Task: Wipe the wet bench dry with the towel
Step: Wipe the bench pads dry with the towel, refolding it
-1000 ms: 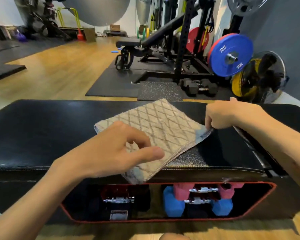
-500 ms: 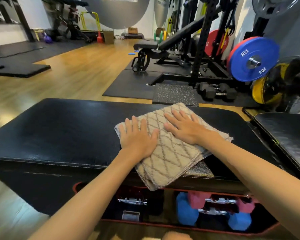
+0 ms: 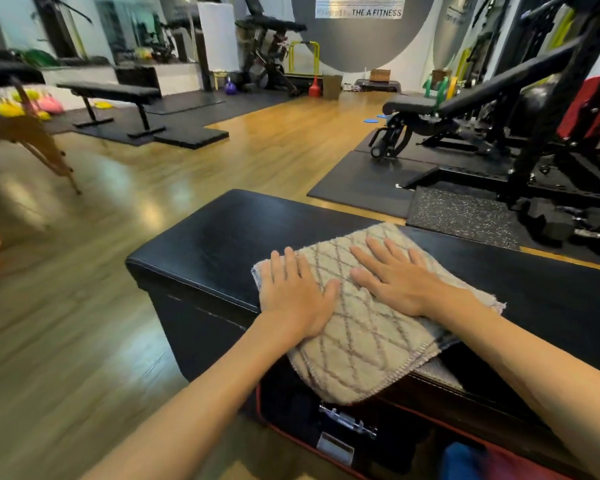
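While both palms press it flat, the towel [image 3: 357, 317] lies on the bench [image 3: 201, 244], near its left end, one corner drooping over the front edge.
Wiping well likely means even pressure and overlapping passes. Left hand [image 3: 293, 299] and right hand [image 3: 395, 280] rest with fingers straight, gripping nothing.

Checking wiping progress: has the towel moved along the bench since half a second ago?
Yes. The towel, pressed under both flat hands, has slid toward the bench's left end; less bare black top lies to its left than before.
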Available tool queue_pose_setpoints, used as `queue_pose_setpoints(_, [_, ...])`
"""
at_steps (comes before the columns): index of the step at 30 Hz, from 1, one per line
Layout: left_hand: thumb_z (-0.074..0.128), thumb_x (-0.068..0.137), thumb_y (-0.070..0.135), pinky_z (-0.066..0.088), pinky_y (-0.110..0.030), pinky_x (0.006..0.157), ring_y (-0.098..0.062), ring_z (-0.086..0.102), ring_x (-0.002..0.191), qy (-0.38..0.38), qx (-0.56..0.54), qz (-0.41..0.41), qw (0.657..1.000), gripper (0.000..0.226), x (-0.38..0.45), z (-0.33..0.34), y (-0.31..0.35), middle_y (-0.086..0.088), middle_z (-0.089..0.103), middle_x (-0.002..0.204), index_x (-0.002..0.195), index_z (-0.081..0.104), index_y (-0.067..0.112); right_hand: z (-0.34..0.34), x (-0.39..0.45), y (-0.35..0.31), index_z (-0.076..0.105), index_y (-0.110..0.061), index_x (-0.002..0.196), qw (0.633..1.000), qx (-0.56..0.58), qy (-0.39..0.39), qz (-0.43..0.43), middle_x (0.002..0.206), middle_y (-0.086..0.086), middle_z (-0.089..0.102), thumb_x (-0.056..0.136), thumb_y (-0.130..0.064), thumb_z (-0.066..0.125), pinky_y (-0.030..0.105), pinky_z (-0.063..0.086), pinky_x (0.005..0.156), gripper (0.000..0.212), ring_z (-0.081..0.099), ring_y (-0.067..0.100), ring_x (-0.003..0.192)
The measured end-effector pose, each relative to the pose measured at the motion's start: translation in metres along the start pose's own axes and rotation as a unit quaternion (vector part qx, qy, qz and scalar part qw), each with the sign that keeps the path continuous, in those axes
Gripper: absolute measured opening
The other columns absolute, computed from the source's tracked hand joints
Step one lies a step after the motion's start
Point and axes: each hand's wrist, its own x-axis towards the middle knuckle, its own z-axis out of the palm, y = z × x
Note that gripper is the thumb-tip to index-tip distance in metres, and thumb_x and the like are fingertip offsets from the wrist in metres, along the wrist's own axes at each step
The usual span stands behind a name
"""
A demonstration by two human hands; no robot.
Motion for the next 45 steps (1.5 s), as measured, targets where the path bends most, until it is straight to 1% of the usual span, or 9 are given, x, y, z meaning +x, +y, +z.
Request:
queue_pose_setpoints(3, [0.011,0.097,0.061,0.000,-0.046,0.120,-0.033,-0.004,0.149,0.029,0.025,-0.037,0.999,0.080,-0.005,-0.005,-0.054,-0.013,-0.003,0.163,0.155,0.001,0.007,0.004,0.026,-0.049,-0.003,-0.045,0.155,0.999,-0.005,-0.013,-0.045,0.165,-0.006,-0.017,0.092,-0.073,0.008,0.051,-0.012,0.120,0.070,-0.019,0.022,0.151])
queue_pose_setpoints(7, [0.011,0.097,0.060,0.005,-0.047,0.119,-0.034,0.003,0.149,0.030,0.023,-0.077,0.996,0.077,-0.001,-0.012,-0.111,-0.014,0.002,0.163,0.155,0.006,0.009,0.009,0.057,-0.099,-0.001,-0.043,0.156,0.996,0.002,-0.026,-0.085,0.165,-0.005,-0.016,0.093,-0.074,0.010,0.052,-0.014,0.119,0.071,-0.018,0.024,0.151])
queue_pose_setpoints(10, [0.011,0.098,0.058,0.004,-0.047,0.120,-0.035,0.002,0.149,0.030,0.022,-0.096,0.995,0.075,0.015,-0.013,-0.128,-0.013,0.001,0.163,0.155,0.006,0.010,0.007,0.077,-0.114,0.002,-0.045,0.156,0.996,0.005,-0.025,-0.086,0.166,-0.005,-0.014,0.094,-0.075,0.012,0.053,-0.013,0.119,0.070,-0.017,0.024,0.152])
queue_pose_setpoints(15, [0.012,0.098,0.058,0.001,-0.045,0.120,-0.031,-0.002,0.150,0.026,0.015,-0.107,0.994,0.072,0.047,-0.014,-0.133,-0.010,-0.002,0.163,0.156,0.006,0.015,0.004,0.101,-0.111,0.004,-0.044,0.156,0.997,0.011,-0.012,-0.073,0.166,-0.007,-0.010,0.093,-0.076,0.013,0.054,-0.010,0.119,0.072,-0.014,0.025,0.152])
queue_pose_setpoints(25, [0.010,0.097,0.063,0.002,-0.045,0.120,-0.029,-0.004,0.150,-0.004,0.048,-0.094,0.994,0.072,0.122,-0.022,-0.136,-0.006,-0.005,0.164,0.156,0.002,0.022,-0.005,0.146,-0.092,0.007,-0.041,0.157,0.999,0.035,0.002,-0.040,0.167,-0.008,-0.007,0.091,-0.079,0.015,0.056,-0.010,0.119,0.076,-0.011,0.025,0.153])
queue_pose_setpoints(33, [0.008,0.096,0.064,0.003,-0.044,0.120,-0.028,-0.006,0.150,-0.017,0.067,-0.059,0.996,0.072,0.179,-0.024,-0.139,-0.003,-0.009,0.163,0.156,-0.003,0.026,-0.012,0.177,-0.079,0.008,-0.038,0.158,0.999,0.046,0.020,-0.017,0.167,-0.006,-0.005,0.092,-0.078,0.015,0.057,-0.008,0.119,0.077,-0.008,0.026,0.153])
queue_pose_setpoints(40, [0.010,0.097,0.061,0.008,-0.045,0.120,-0.029,-0.001,0.150,-0.002,0.079,-0.034,0.996,0.068,0.220,-0.022,-0.141,-0.003,-0.004,0.164,0.156,0.002,0.027,-0.015,0.192,-0.076,0.009,-0.035,0.158,0.999,0.043,0.025,-0.007,0.167,-0.004,-0.001,0.094,-0.074,0.015,0.058,-0.005,0.119,0.076,-0.003,0.028,0.153])
queue_pose_setpoints(43, [0.005,0.096,0.060,0.011,-0.046,0.119,-0.030,0.000,0.150,-0.001,0.100,-0.018,0.995,0.066,0.239,-0.018,-0.150,-0.001,-0.004,0.164,0.156,0.006,0.032,-0.017,0.196,-0.075,0.008,-0.035,0.159,0.999,0.040,0.021,-0.002,0.167,-0.004,-0.001,0.095,-0.074,0.015,0.059,-0.004,0.118,0.075,-0.003,0.029,0.153])
queue_pose_setpoints(45, [-0.004,0.091,0.063,0.013,-0.048,0.119,-0.030,0.000,0.150,-0.005,0.116,-0.009,0.993,0.071,0.247,-0.016,-0.155,0.001,-0.004,0.164,0.155,0.008,0.035,-0.017,0.199,-0.075,0.008,-0.035,0.158,0.999,0.041,0.018,0.001,0.167,-0.005,-0.001,0.094,-0.074,0.015,0.059,-0.003,0.118,0.075,-0.002,0.030,0.153])
